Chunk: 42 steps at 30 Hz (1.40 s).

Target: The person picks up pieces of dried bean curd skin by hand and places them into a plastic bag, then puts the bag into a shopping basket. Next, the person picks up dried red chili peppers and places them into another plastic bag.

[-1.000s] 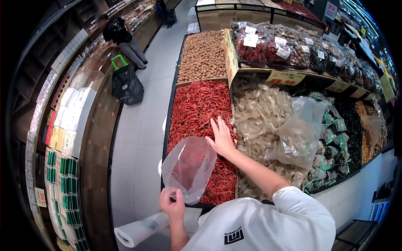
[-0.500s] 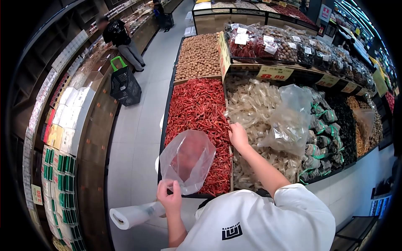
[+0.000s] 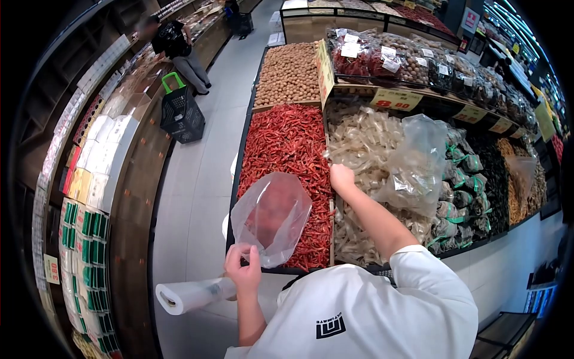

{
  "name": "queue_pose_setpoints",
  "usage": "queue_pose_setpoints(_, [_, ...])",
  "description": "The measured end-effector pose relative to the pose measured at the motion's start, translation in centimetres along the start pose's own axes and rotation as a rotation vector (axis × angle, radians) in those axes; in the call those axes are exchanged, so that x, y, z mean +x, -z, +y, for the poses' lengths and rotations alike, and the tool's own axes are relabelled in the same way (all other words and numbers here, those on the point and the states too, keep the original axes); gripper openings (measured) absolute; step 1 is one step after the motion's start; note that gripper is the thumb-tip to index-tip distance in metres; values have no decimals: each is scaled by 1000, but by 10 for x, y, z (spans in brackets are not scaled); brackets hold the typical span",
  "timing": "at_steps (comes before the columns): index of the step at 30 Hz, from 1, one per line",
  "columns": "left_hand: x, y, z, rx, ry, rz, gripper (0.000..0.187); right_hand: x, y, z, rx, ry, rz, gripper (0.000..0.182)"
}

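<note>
Pinched at its lower edge by my left hand [image 3: 244, 266], a clear plastic bag [image 3: 281, 239] spreads over the dried red chilies [image 3: 287, 137]. A roll of plastic bags [image 3: 194, 294] lies beside my left wrist. My right hand [image 3: 341, 178] is closed at the divider between the chilies and the pale, translucent dried pieces [image 3: 365, 137]; what its fingers hold, if anything, is hidden. A second clear bag [image 3: 418, 167] rests on the pale pieces, right of my right hand.
Walnuts [image 3: 288, 75] fill the bin behind the chilies. Packaged goods [image 3: 412, 63] line a raised shelf with price signs [image 3: 396, 99]. Green-banded bundles [image 3: 463, 185] lie to the right. A dark basket [image 3: 182, 116] and a person [image 3: 173, 45] are in the left aisle.
The view has shifted slightly. My right hand has turned a little, with its fingers more tucked in. My left hand still holds the bag, whose opening has changed shape slightly.
</note>
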<state>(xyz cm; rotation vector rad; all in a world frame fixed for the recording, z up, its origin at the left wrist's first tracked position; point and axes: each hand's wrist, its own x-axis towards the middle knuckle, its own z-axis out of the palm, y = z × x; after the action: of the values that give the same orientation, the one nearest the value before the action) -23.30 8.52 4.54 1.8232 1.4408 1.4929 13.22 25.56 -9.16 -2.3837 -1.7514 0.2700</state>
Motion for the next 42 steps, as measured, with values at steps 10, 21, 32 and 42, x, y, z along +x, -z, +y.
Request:
queue_pose_setpoints(10, [14, -7, -6, -11, -3, 11, 9, -2, 6, -13, -56, 30, 13, 20])
queue_pose_setpoints(21, [20, -6, -27, -24, 28, -72, 9, -8, -27, -13, -20, 5, 112, 15])
queue_pose_setpoints(32, [27, -14, -37, -71, 78, -8, 10, -33, -24, -42, 423, 262, 223, 37])
queue_pose_setpoints(42, [24, -10, -50, -119, 57, -119, 11, -63, 10, -2, 283, 170, 245, 43])
